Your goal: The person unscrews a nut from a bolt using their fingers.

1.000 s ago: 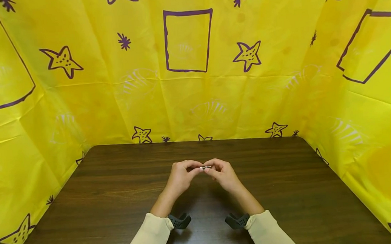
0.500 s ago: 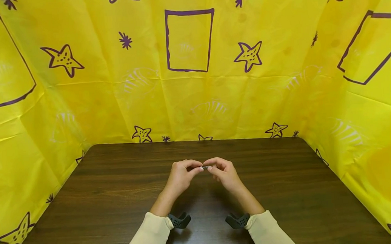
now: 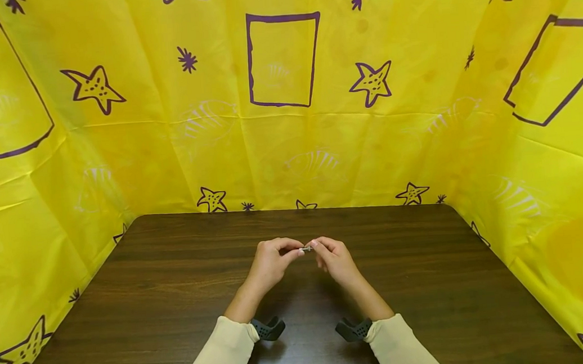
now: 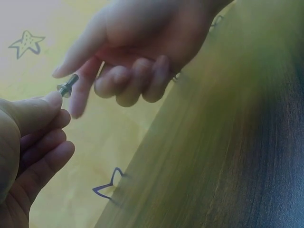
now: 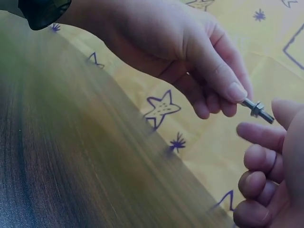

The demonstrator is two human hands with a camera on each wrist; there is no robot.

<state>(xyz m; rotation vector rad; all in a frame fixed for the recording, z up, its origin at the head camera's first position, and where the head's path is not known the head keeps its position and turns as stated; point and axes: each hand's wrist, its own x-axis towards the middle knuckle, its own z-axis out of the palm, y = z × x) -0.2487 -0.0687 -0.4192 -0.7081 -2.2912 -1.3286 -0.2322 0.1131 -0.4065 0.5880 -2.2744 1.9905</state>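
My left hand (image 3: 270,265) pinches one end of a small metal bolt (image 5: 267,117) between thumb and forefinger. A nut (image 5: 257,109) sits partway along the bolt's shank, as the right wrist view shows. The bolt lies roughly level in the head view, above the table. My right hand (image 3: 336,259) is just to its right, with thumb and forefinger spread on either side of the bolt's free end and a gap to it. The other fingers of the right hand (image 4: 147,47) are loosely curled, as seen in the left wrist view.
The dark wood-grain table (image 3: 178,302) lies under both hands. Yellow cloth (image 3: 289,142) with purple starfish drawings stands around its back and sides. Each wrist wears a dark strap-like mount, one on the left wrist (image 3: 268,329) and one on the right wrist (image 3: 354,330).
My right thumb and forefinger have come away from the bolt, and the thumb has shifted up. More of the bolt and nut shows. The left hand has kept its pinch in place.
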